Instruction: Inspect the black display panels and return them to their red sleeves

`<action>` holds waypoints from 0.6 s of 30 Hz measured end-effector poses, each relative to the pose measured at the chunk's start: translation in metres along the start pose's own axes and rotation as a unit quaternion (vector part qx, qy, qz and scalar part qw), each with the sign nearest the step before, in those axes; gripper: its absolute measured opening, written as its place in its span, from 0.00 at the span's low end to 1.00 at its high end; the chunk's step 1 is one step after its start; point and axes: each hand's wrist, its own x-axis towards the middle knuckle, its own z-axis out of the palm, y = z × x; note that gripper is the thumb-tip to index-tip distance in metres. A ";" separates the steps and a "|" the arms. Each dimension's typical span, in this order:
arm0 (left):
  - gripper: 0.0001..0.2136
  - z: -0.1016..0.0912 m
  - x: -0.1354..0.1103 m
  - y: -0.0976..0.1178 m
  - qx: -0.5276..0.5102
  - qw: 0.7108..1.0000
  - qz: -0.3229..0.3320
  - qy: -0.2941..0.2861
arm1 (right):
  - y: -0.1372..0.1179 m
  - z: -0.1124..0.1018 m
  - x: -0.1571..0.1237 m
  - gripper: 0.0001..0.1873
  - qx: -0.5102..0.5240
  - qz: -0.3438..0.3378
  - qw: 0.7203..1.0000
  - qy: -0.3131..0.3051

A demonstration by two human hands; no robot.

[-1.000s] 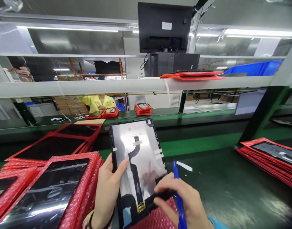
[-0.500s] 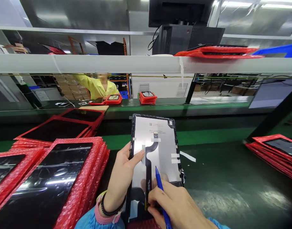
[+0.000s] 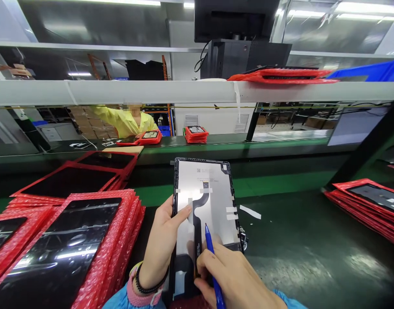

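Observation:
A tablet screen assembly (image 3: 220, 193), its silvery back facing me inside a black frame, is tilted up in front of me. My left hand (image 3: 163, 236) grips its left edge, the thumb lying on the back. Down the middle runs a black flex cable (image 3: 197, 227), fixed near its upper end by a strip of pale tape (image 3: 206, 191). My right hand (image 3: 230, 270) is closed around a blue pen (image 3: 210, 240), tip pointing up and away. Its thumb and index finger pinch close to the cable's lower end; what lies between those fingertips is hidden.
Red bubble-wrap sleeves with black screens (image 3: 77, 231) are piled at the left. Another stack of red sleeves (image 3: 361, 206) stands at the right. A white strip (image 3: 250, 212) lies on the dark green bench (image 3: 300, 253). A person in yellow (image 3: 129, 120) is across the bench.
The whole view has shifted slightly, so things appear a little further left and lower. Both hands keep nearly the same pose on the tablet screen and pen.

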 end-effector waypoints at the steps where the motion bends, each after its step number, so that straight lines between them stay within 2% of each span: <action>1: 0.19 0.000 0.000 0.000 0.000 1.000 -0.001 0.000 | 0.000 0.001 0.000 0.13 -0.012 -0.007 1.000 0.012; 3: 0.18 -0.001 -0.001 -0.001 -0.001 1.000 0.003 0.001 | 0.001 0.001 0.001 0.11 -0.028 -0.009 1.000 0.007; 5: 0.18 -0.002 -0.002 -0.002 0.004 1.000 0.006 -0.001 | 0.001 -0.002 0.001 0.12 -0.011 0.013 0.999 -0.033; 8: 0.19 -0.005 -0.002 -0.002 0.035 0.999 0.019 -0.009 | 0.001 -0.010 -0.001 0.16 0.097 0.117 0.986 -0.070; 10: 0.18 -0.008 -0.003 -0.001 0.081 0.995 0.062 -0.015 | 0.004 -0.015 -0.001 0.18 0.221 0.166 0.961 -0.032; 12: 0.17 -0.013 -0.003 -0.001 0.158 0.978 0.133 -0.012 | 0.010 -0.018 0.001 0.18 0.377 0.169 0.909 0.053; 14: 0.16 -0.018 -0.001 -0.003 0.261 0.936 0.236 -0.018 | 0.017 -0.021 0.004 0.19 0.524 0.154 0.824 0.150; 15: 0.16 -0.020 0.000 -0.003 0.313 0.899 0.305 -0.038 | 0.020 -0.023 0.005 0.20 0.586 0.146 0.775 0.186; 16: 0.18 -0.022 0.002 -0.004 0.361 0.850 0.379 -0.066 | 0.023 -0.025 0.006 0.22 0.639 0.137 0.729 0.204; 18: 0.22 -0.024 0.007 -0.004 0.423 0.732 0.516 -0.138 | 0.026 -0.029 0.006 0.27 0.726 0.122 0.647 0.198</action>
